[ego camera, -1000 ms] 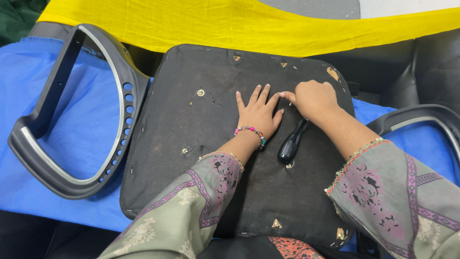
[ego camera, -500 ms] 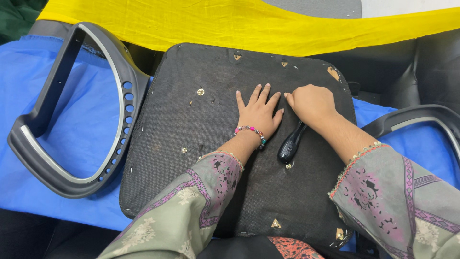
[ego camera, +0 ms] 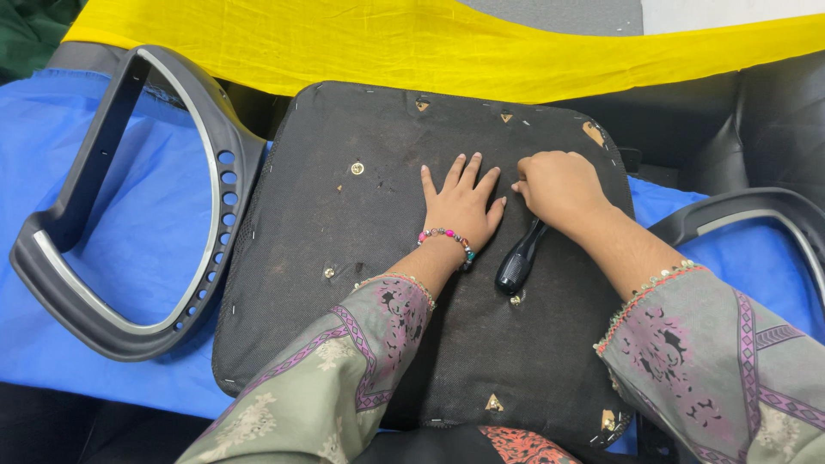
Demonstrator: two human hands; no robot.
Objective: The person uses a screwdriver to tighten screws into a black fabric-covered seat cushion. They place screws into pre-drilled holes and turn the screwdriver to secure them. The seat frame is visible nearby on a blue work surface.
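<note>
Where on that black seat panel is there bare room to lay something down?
The panel is bare at its left, between the grey armrest frame and the left hand; also near its front edge. Its middle is crowded: both hands, with the right hand by the black tool handle.

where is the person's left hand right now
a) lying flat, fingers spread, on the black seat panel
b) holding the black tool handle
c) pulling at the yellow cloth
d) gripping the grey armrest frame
a: the left hand, with a beaded bracelet at the wrist, lies palm down on the black seat panel, while the right hand is closed over the black tool handle.
</note>
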